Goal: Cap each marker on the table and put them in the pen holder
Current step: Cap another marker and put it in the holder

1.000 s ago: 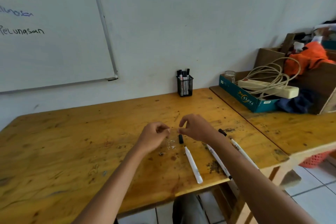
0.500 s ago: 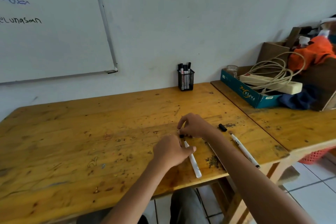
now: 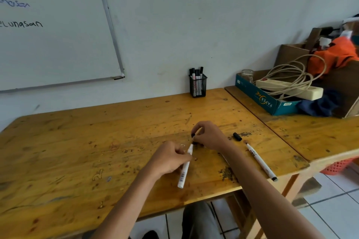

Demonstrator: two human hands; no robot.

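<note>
Against the far wall (image 3: 194, 25) I see the mesh pen holder (image 3: 198, 88) with several markers (image 3: 197, 73) standing inside (capped ends up). Nearer me, the left hand (image 3: 168, 159) grips a white marker (image 3: 183, 174); the right hand (image 3: 210, 136) pinches a black cap (image 3: 193, 135) at its tip.

Table (image 3: 77, 151): varnished wood, semi-gloss, scratched and stained, finish worn dark in patches. Marker (image 3: 184, 170) in the left fingers (image 3: 179, 154): smooth white plastic barrel with a printed label. Cap (image 3: 193, 135) at the right fingertips (image 3: 197, 127): matt black plastic. Pen holder (image 3: 198, 87), well beyond the fingers: black wire mesh, looks like metal.
</note>
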